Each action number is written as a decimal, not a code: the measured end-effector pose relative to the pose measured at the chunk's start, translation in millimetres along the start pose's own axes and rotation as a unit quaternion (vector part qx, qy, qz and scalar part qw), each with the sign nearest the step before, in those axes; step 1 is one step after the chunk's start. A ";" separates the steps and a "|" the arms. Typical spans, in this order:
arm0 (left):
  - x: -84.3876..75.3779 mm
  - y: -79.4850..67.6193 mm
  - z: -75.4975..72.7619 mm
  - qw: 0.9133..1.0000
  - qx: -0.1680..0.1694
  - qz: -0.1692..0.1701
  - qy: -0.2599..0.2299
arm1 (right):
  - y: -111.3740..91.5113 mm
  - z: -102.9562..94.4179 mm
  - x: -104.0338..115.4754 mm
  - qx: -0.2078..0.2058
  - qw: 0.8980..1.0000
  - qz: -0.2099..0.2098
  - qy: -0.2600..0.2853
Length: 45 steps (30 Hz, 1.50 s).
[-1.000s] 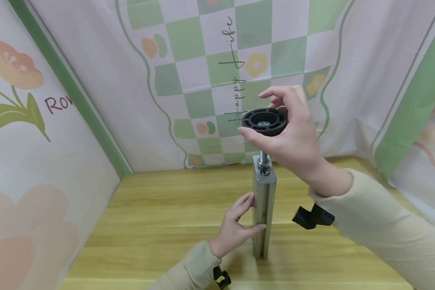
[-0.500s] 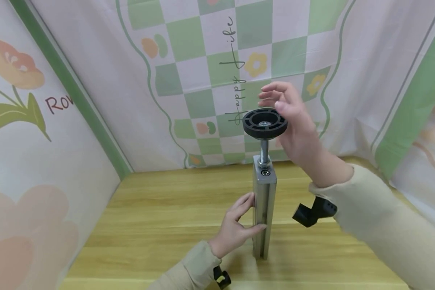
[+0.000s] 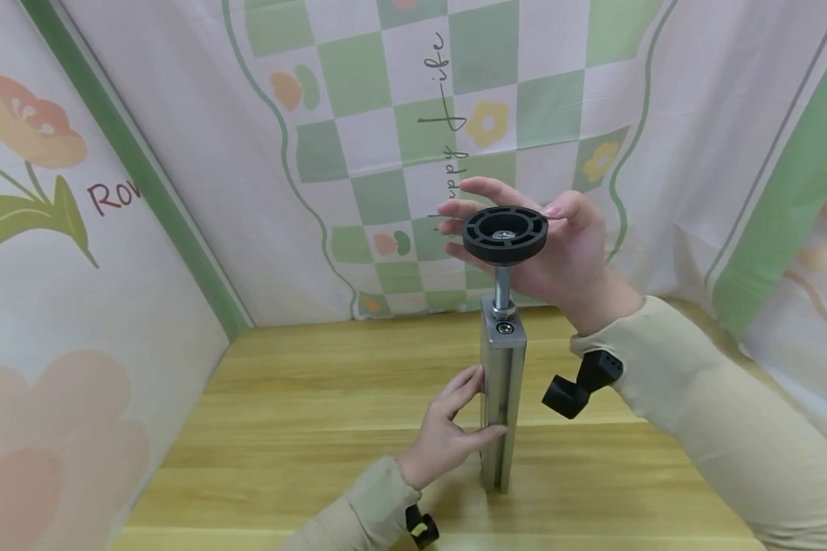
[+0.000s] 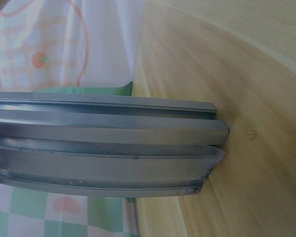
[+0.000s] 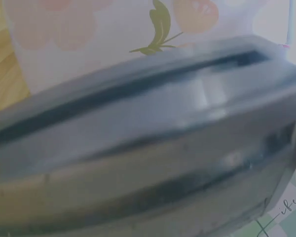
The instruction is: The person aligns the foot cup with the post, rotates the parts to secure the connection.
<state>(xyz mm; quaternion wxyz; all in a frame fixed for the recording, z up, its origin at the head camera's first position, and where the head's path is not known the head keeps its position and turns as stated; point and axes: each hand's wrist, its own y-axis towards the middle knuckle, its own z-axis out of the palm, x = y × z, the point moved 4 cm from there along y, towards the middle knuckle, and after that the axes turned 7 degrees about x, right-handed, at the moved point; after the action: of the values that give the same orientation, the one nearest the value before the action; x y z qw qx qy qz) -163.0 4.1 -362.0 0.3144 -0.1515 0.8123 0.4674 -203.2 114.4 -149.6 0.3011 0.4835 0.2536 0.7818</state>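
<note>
A grey slotted aluminium profile (image 3: 505, 398) stands upright on the wooden table. From its top end rises a threaded bolt (image 3: 502, 286), which carries a round black levelling foot (image 3: 505, 252). My left hand (image 3: 442, 438) grips the profile at mid-height, fingers along its left side and thumb across the front. Around the foot, my right hand (image 3: 563, 256) has its fingers spread out behind and the thumb right at the right rim. In the left wrist view the profile (image 4: 103, 133) runs down to the tabletop; a blurred profile (image 5: 138, 138) fills much of the right wrist view.
The wooden tabletop (image 3: 303, 413) spreads out around the profile. Patterned curtains (image 3: 358, 76) hang behind it and at both sides. A small socket screw (image 3: 505, 328) sits beside the bolt on the profile's end. Black camera mounts (image 3: 582, 386) hang at the sleeves.
My right thumb has left the front of the foot and moved to its right rim, while the fingers have reached left behind it. My left hand and the profile have stayed put.
</note>
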 end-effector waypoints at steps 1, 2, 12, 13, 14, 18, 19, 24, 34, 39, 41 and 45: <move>-0.1 0.2 -0.1 1.000 0.000 0.004 0.001 | 1.0 1.3 -0.6 0.008 1.000 -0.003 0.009; -0.1 0.4 -0.3 1.000 0.000 0.006 0.002 | 1.8 2.3 -1.1 0.011 1.000 -0.005 0.012; 3.2 0.7 0.0 1.000 0.002 0.027 0.012 | -2.7 2.4 -0.2 -0.010 0.999 -0.019 0.034; 3.2 0.8 0.1 0.999 0.002 0.029 0.012 | -4.0 1.9 -0.1 -0.012 0.999 -0.020 0.033; 3.0 1.1 0.2 0.999 0.002 0.033 0.013 | -5.1 1.8 0.1 -0.015 0.999 -0.021 0.034; 1.3 2.2 -0.1 0.999 0.003 0.043 0.016 | -9.3 0.6 1.3 -0.019 1.000 -0.019 -0.003; 1.4 2.3 -0.1 0.999 0.003 0.042 0.015 | -10.2 0.7 1.7 -0.019 0.999 -0.019 -0.021; 1.7 1.8 0.3 0.999 0.004 0.030 0.009 | -13.1 2.4 5.0 0.002 0.991 -0.021 -0.136; 1.3 0.4 0.9 1.000 0.003 0.020 0.003 | -25.7 0.6 11.4 -0.063 0.943 -0.041 -0.323; 1.6 0.7 0.7 1.000 0.004 0.029 0.007 | -27.8 4.3 13.0 -0.145 0.904 -0.049 -0.399; 1.8 0.8 0.8 0.999 0.004 0.032 0.011 | -27.7 9.5 13.0 -0.195 0.870 -0.042 -0.451; 1.8 0.8 0.7 0.999 0.004 0.032 0.013 | -25.6 20.2 11.9 -0.279 0.807 -0.021 -0.521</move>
<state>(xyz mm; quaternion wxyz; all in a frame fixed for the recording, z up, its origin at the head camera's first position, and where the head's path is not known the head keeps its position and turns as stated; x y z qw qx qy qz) -164.5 5.3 -362.9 0.2889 -0.1303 0.8225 0.4722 -183.3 142.7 -151.8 0.5261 0.7079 -0.1601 0.4433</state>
